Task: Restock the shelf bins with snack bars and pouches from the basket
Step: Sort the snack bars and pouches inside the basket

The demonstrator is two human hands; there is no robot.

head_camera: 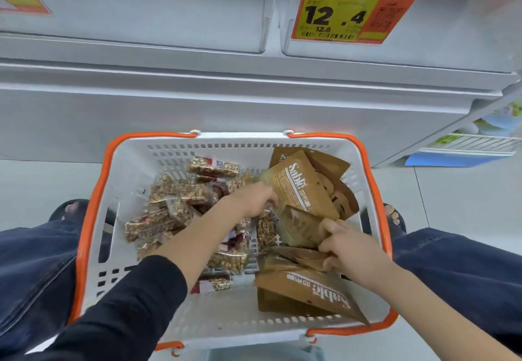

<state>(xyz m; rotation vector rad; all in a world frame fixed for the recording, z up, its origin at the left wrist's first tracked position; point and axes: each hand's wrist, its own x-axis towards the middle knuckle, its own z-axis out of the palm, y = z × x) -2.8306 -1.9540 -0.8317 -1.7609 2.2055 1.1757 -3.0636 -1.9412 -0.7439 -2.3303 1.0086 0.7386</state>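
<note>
Head view: our left hand [255, 199] grips a tan foil Sablé pouch [303, 188], tilted up out of the white slotted basket with orange rim [93, 205]. Right hand [348, 250] pinches another brown pouch [299, 230] inside the basket's right half, likely gathering several. Clear-wrapped nut bars [172, 208] heap left.

You can read "Sablé" in white on the raised brown pouch [303, 188] and again, upside down, on the brown pouch nearest you [308, 295], while the orange-and-yellow price tag [343, 10] on the right shelf bin [440, 35] shows "12.4" above "12.8" and a barcode.
</note>
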